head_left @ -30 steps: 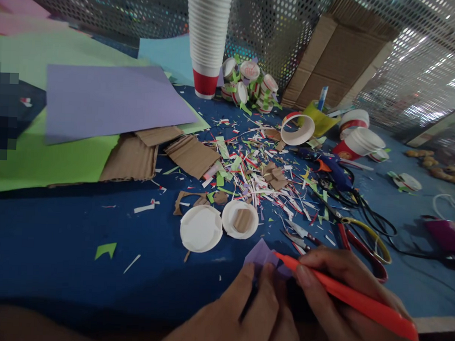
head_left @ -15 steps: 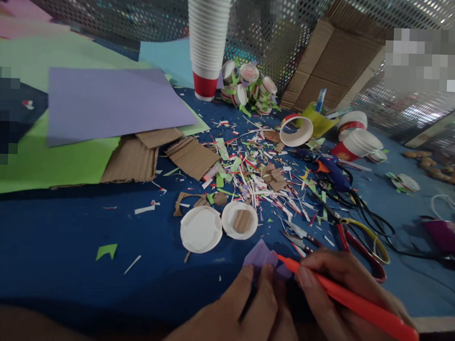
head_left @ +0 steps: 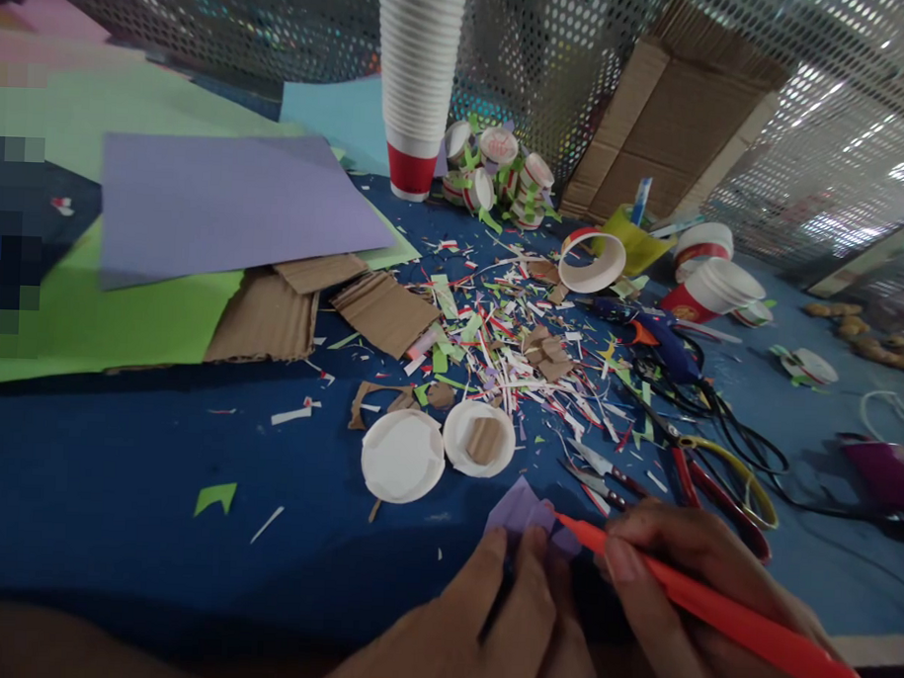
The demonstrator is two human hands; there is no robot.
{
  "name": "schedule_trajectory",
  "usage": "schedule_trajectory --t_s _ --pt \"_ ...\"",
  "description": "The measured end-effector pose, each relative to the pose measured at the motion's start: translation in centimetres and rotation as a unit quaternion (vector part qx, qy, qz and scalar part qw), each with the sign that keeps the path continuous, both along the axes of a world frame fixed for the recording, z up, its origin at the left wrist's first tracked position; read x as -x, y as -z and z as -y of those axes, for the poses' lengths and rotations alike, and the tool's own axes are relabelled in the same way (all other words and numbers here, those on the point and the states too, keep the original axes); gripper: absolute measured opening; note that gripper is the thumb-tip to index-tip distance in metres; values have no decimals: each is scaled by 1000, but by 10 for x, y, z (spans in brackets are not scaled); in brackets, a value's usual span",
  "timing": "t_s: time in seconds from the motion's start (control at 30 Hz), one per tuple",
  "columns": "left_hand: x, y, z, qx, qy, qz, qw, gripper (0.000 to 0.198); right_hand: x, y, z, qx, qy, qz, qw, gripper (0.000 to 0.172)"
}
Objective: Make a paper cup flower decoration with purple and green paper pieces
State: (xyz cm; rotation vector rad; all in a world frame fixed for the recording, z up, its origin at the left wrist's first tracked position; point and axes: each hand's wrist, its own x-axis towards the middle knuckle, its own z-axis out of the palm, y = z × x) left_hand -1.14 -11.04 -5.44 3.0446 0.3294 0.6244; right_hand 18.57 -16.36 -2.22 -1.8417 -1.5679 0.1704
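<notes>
Near the table's front edge my left hand [head_left: 502,603] presses a small piece of purple paper [head_left: 516,506] with its fingertips; part of the paper is hidden under them. My right hand [head_left: 699,595] grips an orange-red marker [head_left: 746,611], its tip at the paper's right side by my left fingers. Just beyond lie two white paper discs, a plain one [head_left: 402,456] and a rimmed one [head_left: 454,440] with a small cardboard piece [head_left: 485,440] on it. Scissors with red and yellow handles [head_left: 729,487] lie beside my right hand, which partly covers them.
Paper scraps [head_left: 511,351] litter the middle. Coloured sheets [head_left: 234,208] and cardboard [head_left: 271,313] lie at left. A tall stack of paper cups [head_left: 418,91] stands at the back. To the right are a blue glue gun [head_left: 666,346] with black cable, a paper ring [head_left: 594,262] and cups [head_left: 717,289].
The marker and my right hand have shifted slightly right, with the tip still close to the purple paper. My left hand stays on the paper. The whole view has moved a little.
</notes>
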Motion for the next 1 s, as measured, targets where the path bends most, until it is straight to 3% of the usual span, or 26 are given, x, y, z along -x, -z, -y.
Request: schedule_trajectory --t_s 0.17,0.63,0.9,1.0 --pt "0 4 1 6 -3 1 1000 33 3 -1 0 5 11 -21 1000 11" --pt "-1 -3 -3 -43 -4 0 999 36 -7 -3 -9 2 -65 40 997 7" --pt "-1 -9 -2 -30 -18 5 999 35 0 2 0 12 32 -16 999 18" --pt "0 -8 0 -19 -17 -6 1000 37 0 2 1 15 36 -20 999 20"
